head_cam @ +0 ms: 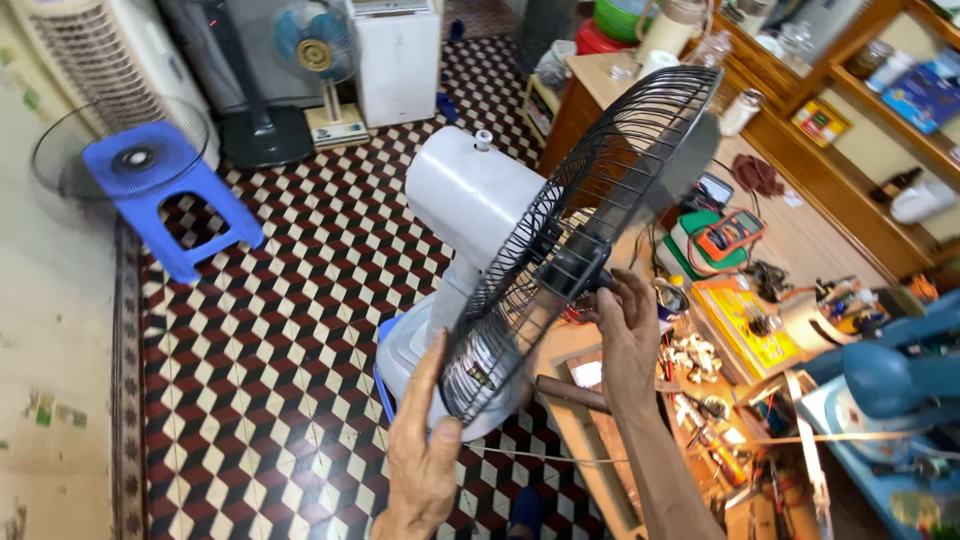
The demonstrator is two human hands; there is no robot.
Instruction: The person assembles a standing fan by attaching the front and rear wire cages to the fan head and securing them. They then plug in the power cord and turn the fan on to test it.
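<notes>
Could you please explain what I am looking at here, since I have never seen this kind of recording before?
This is one picture from a camera worn on a person's head, looking down at their own two bare hands. No robot is involved.

The left hand rests on the lower rim of a black wire fan guard. The right hand is at the guard's centre hub. The guard sits on a grey fan, which stands over a tiled floor with a cube pattern.

To the right is a cluttered wooden workbench with a multimeter and small tools. Further back stand a blue stool with another guard on it and a small blue fan.
</notes>
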